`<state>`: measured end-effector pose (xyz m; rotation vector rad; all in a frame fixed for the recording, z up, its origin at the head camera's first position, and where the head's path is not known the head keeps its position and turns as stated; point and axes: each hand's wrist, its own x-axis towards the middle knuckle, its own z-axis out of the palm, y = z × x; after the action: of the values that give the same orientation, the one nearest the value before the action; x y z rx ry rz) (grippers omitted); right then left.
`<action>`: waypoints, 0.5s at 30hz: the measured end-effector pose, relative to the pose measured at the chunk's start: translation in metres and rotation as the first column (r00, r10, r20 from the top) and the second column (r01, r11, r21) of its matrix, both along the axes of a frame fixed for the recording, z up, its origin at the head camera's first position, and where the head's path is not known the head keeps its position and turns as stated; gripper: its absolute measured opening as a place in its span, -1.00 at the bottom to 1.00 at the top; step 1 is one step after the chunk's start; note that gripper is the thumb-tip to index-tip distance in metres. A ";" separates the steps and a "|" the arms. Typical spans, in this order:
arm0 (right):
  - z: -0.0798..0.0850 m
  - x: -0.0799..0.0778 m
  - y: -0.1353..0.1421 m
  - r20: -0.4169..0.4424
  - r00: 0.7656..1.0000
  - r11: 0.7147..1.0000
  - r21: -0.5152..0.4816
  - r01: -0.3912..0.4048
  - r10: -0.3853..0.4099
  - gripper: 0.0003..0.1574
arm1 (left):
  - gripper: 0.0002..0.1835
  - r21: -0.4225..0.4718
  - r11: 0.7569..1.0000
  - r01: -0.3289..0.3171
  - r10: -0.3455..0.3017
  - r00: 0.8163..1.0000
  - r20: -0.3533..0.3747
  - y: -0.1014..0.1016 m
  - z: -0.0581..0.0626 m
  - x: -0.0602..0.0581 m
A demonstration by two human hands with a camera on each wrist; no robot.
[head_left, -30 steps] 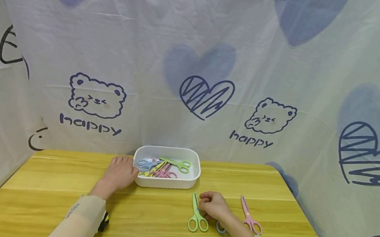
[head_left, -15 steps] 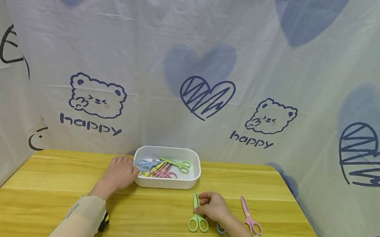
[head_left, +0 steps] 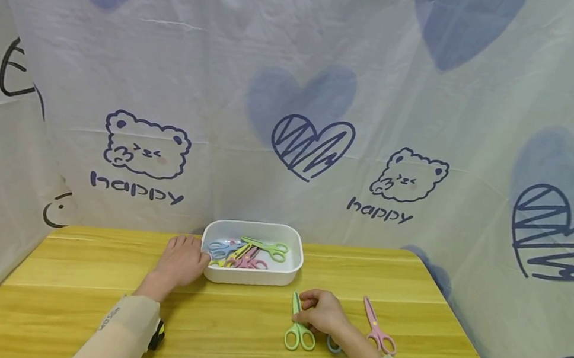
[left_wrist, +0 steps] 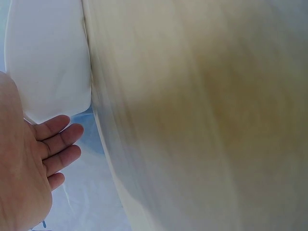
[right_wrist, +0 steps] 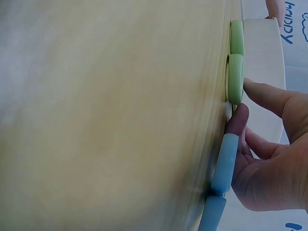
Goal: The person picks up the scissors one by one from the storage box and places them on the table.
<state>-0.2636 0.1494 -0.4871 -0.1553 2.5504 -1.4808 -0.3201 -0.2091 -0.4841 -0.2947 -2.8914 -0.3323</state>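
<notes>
Left hand (head_left: 181,261), loose-fingered, against tray (head_left: 253,278); my right hand (head_left: 323,313), pinching green scissors (head_left: 296,329), long axis pointing away toward tray's right end.

Up top, the head camera, high and well back, facing forward and down across the bench (head_left: 225,330) to the printed cloth (head_left: 233,95)! Now the left wrist: close and tipped sideways, past the left hand (left_wrist: 26,163) to the outer wall of the white bin (head_left: 253,277). Right wrist: low, sideways, tight on the green scissors (right_wrist: 236,70). All three share that bin!
</notes>
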 end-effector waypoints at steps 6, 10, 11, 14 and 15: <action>0.001 -0.001 0.002 0.014 1.000 0.999 -0.027 0.018 -0.018 -0.34 | -0.52 0.012 1.000 0.001 -0.002 1.000 0.010 0.001 -0.001 0.000; 0.003 -0.002 0.003 -0.006 0.999 0.998 -0.049 0.043 -0.043 -0.36 | -0.51 0.018 1.000 0.008 -0.008 1.000 0.001 0.000 -0.002 0.000; 0.003 -0.003 0.003 -0.016 0.999 0.997 -0.057 0.050 -0.051 -0.37 | -0.51 0.020 1.000 0.009 -0.009 1.000 -0.004 0.000 -0.002 -0.001; 0.005 -0.005 0.003 -0.037 0.997 0.993 -0.097 0.071 -0.075 -0.40 | -0.50 0.022 1.000 0.005 -0.004 1.000 -0.006 0.000 -0.003 -0.002; 0.005 -0.006 0.002 -0.042 0.996 0.991 -0.113 0.078 -0.083 -0.41 | -0.50 0.020 1.000 0.004 -0.004 1.000 -0.005 0.000 -0.004 -0.002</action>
<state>-0.2699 0.1514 -0.4820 -0.1050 2.5393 -1.6687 -0.3224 -0.2093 -0.4877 -0.2982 -2.8813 -0.3598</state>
